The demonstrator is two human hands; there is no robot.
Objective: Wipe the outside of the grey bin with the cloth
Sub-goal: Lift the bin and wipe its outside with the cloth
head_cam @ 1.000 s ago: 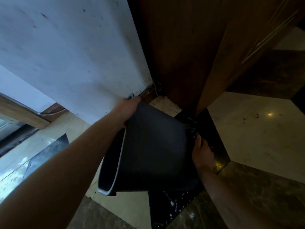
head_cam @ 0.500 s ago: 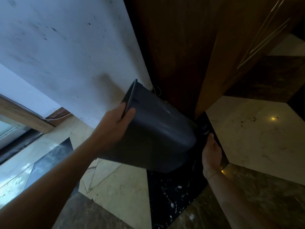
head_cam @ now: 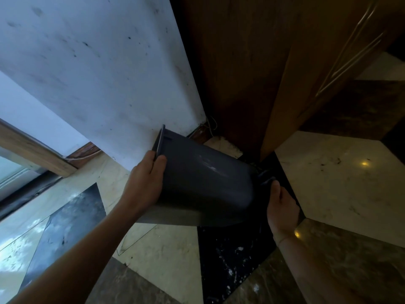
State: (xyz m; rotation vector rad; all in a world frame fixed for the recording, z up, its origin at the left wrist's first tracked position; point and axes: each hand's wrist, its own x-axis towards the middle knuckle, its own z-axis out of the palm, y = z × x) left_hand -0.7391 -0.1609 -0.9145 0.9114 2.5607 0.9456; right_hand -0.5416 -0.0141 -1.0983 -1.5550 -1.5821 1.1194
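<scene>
The grey bin point(head_cam: 203, 185) is held tilted on its side above the floor, its rim toward the upper left and its base toward the right. My left hand point(head_cam: 145, 183) grips the rim, thumb on the outer wall. My right hand point(head_cam: 281, 207) is at the bin's base, pressing a dark cloth point(head_cam: 266, 179) against it; only a small bunched part of the cloth shows past my fingers. Faint pale streaks mark the bin's upper side.
A white wall point(head_cam: 98, 73) stands right behind the bin. A brown wooden door point(head_cam: 236, 69) and frame fill the corner at the right. The floor is patterned marble tile point(head_cam: 166, 249) with a black tile under the bin. A window frame point(head_cam: 32, 148) runs at the left.
The bin was turned so its rim swung from the lower left up toward the wall, and my left hand shifted its grip on the rim. My right hand stayed at the base.
</scene>
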